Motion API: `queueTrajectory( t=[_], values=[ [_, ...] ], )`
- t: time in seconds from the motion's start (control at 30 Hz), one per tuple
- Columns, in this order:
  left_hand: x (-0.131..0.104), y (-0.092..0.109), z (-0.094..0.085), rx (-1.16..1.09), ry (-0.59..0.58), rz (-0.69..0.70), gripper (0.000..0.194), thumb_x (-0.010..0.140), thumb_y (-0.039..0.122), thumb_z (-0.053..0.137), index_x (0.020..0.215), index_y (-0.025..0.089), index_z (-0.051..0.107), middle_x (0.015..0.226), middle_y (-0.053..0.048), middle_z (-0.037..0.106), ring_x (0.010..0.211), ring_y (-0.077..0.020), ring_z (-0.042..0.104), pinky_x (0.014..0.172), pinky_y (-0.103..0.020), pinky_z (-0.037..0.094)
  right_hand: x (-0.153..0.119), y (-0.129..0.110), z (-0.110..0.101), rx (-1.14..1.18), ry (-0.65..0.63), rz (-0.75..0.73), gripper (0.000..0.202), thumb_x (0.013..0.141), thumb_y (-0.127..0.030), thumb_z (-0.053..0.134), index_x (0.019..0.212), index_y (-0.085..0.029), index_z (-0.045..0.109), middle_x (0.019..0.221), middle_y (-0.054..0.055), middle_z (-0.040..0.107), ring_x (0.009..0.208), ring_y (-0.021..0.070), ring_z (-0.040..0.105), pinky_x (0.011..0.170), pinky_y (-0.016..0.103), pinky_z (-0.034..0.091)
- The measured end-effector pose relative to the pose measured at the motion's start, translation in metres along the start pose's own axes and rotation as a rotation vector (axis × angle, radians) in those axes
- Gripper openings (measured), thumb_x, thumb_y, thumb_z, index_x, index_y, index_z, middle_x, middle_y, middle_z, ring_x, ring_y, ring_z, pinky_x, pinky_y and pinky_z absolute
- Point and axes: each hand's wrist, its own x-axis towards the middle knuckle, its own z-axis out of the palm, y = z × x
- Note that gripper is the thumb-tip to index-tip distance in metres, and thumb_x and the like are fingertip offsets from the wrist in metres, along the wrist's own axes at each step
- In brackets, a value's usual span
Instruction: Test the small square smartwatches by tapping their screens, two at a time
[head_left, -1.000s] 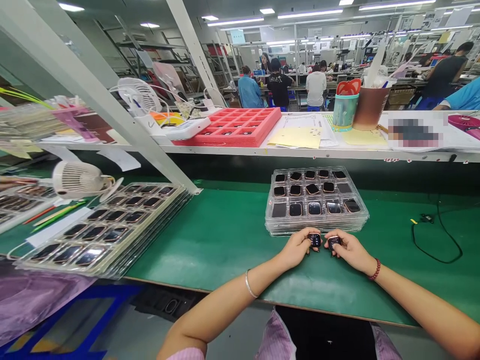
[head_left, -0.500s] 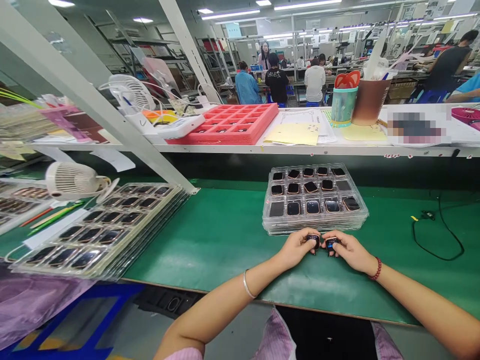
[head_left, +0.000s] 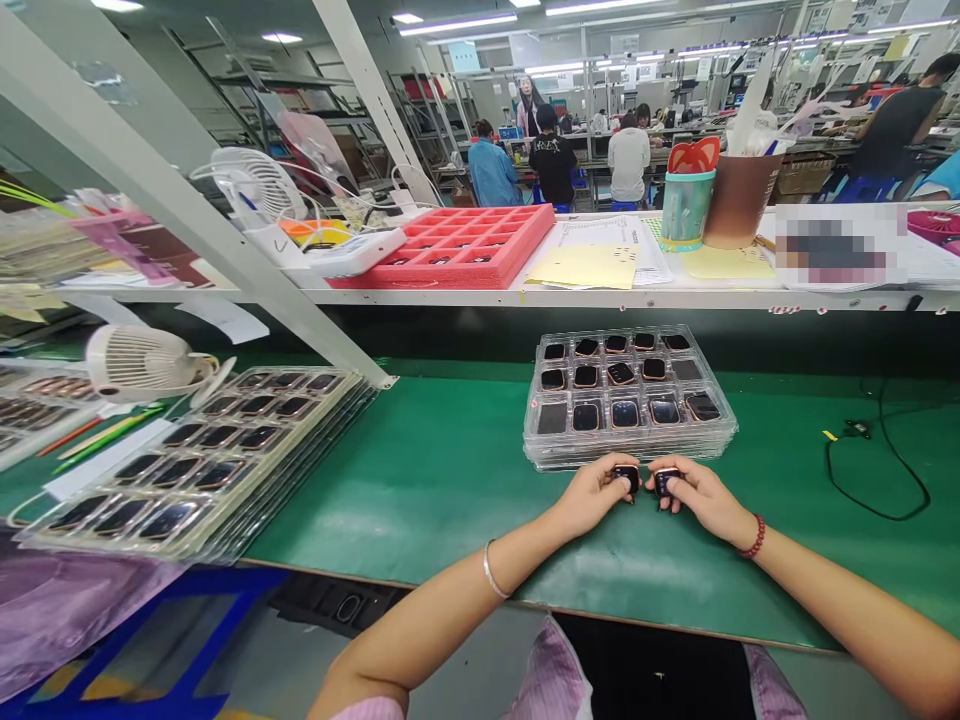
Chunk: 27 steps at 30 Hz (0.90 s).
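Observation:
My left hand is closed around a small square watch, its thumb on the dark face. Close beside it, my right hand grips a second watch, with the thumb over the lower part of its screen. The two watches are a small distance apart, above the green tabletop. Just beyond my hands is a stack of clear plastic trays. Square watches with dark faces fill most compartments of the top tray; two compartments, one at front left and one at right, show no watch.
More stacked watch trays and a white fan stand at left. A slanted metal post rises between the stacks. A black cable lies at right. The shelf behind holds a red foam tray and cups.
The watch in my right hand has turned slightly, and its screen shows less blue. My right fingers have shifted a little. My left hand stays nearly in place, holding its watch.

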Motion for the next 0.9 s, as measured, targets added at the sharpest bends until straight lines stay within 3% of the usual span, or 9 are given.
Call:
queueTrajectory(
  t=[0.1,0.2,0.5,0.9],
  values=[
    [0.0003,-0.0001,0.0021,-0.05,-0.016,0.021,0.036,0.072,0.02,0.064,0.107,0.017,0.055,0.092,-0.004,0.062,0.077,-0.0136,0.058,0.073,-0.028,0.048,0.0,-0.0006,0.0021,-0.031,0.011,-0.009,0.033,0.08,-0.019,0.052,0.112,-0.021,0.051,0.096,0.005,0.063,0.069,0.0134,0.061,0.062,0.028,0.05],
    [-0.0003,0.002,0.0034,-0.052,-0.025,0.021,0.034,0.072,0.016,0.062,0.105,0.016,0.055,0.09,-0.005,0.062,0.075,-0.0126,0.057,0.073,-0.028,0.048,-0.0002,-0.0019,0.0034,-0.029,-0.006,-0.022,0.034,0.078,-0.017,0.051,0.112,-0.021,0.052,0.095,0.005,0.063,0.069,0.0137,0.06,0.063,0.029,0.051],
    [-0.0007,0.0054,0.0005,-0.034,-0.017,0.006,0.024,0.08,0.027,0.056,0.098,0.013,0.059,0.077,-0.003,0.062,0.062,-0.0107,0.056,0.064,-0.027,0.048,-0.0005,-0.0023,0.0,-0.027,-0.024,0.006,0.025,0.088,-0.031,0.046,0.108,-0.019,0.057,0.09,0.005,0.065,0.064,0.013,0.061,0.06,0.028,0.05],
    [-0.0006,0.0051,0.0021,-0.021,-0.028,0.018,0.019,0.079,0.022,0.054,0.095,0.013,0.061,0.077,-0.003,0.061,0.062,-0.0097,0.056,0.061,-0.024,0.049,-0.0005,-0.0012,-0.0001,-0.055,-0.041,-0.001,0.025,0.09,-0.029,0.045,0.109,-0.019,0.057,0.09,0.005,0.065,0.064,0.0129,0.061,0.063,0.029,0.052]
  ],
)
